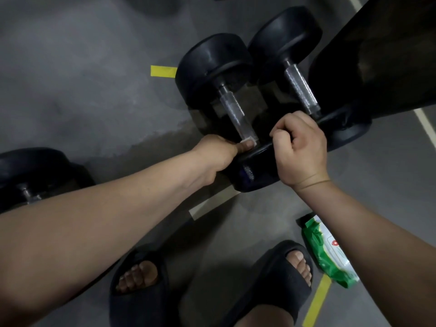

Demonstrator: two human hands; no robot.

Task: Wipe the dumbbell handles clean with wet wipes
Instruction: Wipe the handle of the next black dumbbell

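Mid-wipe. Left grip (pixel 218 151) pinches wet wipe (pixel 249 139) at handle (pixel 232 112) base; right grip (pixel 300 149) curls over dumbbell head (pixel 254 172). Next, I judge: stroke wipe up handle.

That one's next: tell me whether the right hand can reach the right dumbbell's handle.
Probably yes: the right hand sits just below the right dumbbell's handle, which lies bare with nothing between them.

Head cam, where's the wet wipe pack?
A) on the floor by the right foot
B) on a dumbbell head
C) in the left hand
A: the green wet wipe pack lies on the floor beside the right sandal, partly behind the right forearm; the left hand pinches only a small white wipe at a handle.
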